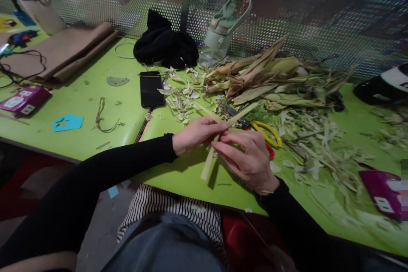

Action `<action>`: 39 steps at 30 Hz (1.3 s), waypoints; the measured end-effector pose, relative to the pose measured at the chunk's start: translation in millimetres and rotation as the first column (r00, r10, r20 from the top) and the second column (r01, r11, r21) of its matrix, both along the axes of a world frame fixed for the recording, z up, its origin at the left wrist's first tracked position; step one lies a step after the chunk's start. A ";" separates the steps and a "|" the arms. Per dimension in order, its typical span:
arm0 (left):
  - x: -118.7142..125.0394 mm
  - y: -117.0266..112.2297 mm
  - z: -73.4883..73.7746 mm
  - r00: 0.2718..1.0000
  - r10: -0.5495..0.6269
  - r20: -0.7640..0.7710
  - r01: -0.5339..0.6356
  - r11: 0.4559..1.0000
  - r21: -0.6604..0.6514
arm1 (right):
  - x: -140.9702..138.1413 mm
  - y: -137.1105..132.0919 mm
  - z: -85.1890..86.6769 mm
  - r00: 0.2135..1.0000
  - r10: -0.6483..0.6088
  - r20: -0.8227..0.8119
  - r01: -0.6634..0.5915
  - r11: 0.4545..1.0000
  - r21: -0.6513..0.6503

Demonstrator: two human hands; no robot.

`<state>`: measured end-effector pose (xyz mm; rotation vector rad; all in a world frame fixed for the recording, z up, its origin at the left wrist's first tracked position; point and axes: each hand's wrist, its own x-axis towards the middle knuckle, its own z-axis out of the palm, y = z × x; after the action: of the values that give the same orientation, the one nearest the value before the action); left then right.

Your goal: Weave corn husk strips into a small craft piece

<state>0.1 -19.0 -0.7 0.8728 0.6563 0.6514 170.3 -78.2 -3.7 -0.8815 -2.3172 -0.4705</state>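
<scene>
Pale green corn husk strips [208, 162] cross one another between my two hands, above the near edge of the green table. My left hand [201, 132] pinches them at the crossing, thumb on top. From the right, the fingers of my right hand [248, 155] are closed on the strips just below that crossing. One strip end points down toward me, while others stick out up and away. Scissors with yellow and red handles [267, 132] lie just beyond my right hand, partly hidden by it.
A heap of dried corn husks [261, 78] lies at the back, with husk scraps [321, 140] to the right. A phone [151, 89], black cloth [165, 42] and green bottle [223, 29] sit behind my hands. Purple boxes [25, 100] stand at both sides.
</scene>
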 end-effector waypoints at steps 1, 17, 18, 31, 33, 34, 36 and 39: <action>0.1 0.1 -1.9 1.000 -0.013 0.005 0.012 1.000 0.016 | -0.7 -0.2 0.3 1.000 0.007 0.006 -0.007 1.000 0.010; -6.1 8.0 10.7 0.986 -0.162 -0.023 0.162 0.987 -0.022 | -1.3 2.0 -2.2 0.701 -0.500 -0.509 0.144 0.798 -0.585; -6.6 8.1 11.3 0.984 -0.174 -0.026 0.173 0.985 -0.014 | -1.3 2.0 -1.9 0.699 -0.511 -0.500 0.149 0.788 -0.597; 0.5 2.4 4.4 0.980 0.139 -0.142 -0.098 0.958 0.268 | -2.2 0.2 -0.9 0.773 -0.506 -0.384 0.239 0.792 -0.562; -0.7 4.4 2.7 0.950 0.205 -0.237 -0.105 0.921 0.376 | -2.7 -1.0 0.5 0.879 -0.406 -0.248 0.290 0.871 -0.397; -1.8 5.6 1.9 0.929 0.236 -0.285 -0.093 0.895 0.437 | -2.8 -1.1 1.4 0.924 -0.340 -0.176 0.278 0.912 -0.300; -4.1 7.2 0.5 0.896 0.266 -0.356 -0.035 0.841 0.540 | -2.6 -0.8 3.3 0.974 -0.219 -0.057 0.209 0.966 -0.150; -6.6 6.9 -1.0 0.907 0.176 -0.383 0.105 0.786 0.610 | -0.5 0.7 6.4 0.982 -0.178 -0.066 0.173 0.982 -0.070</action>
<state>-6.5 -12.1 -1.7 1.6612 0.8651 0.7338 169.9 -77.5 2.7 -1.1216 -2.2099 -0.4330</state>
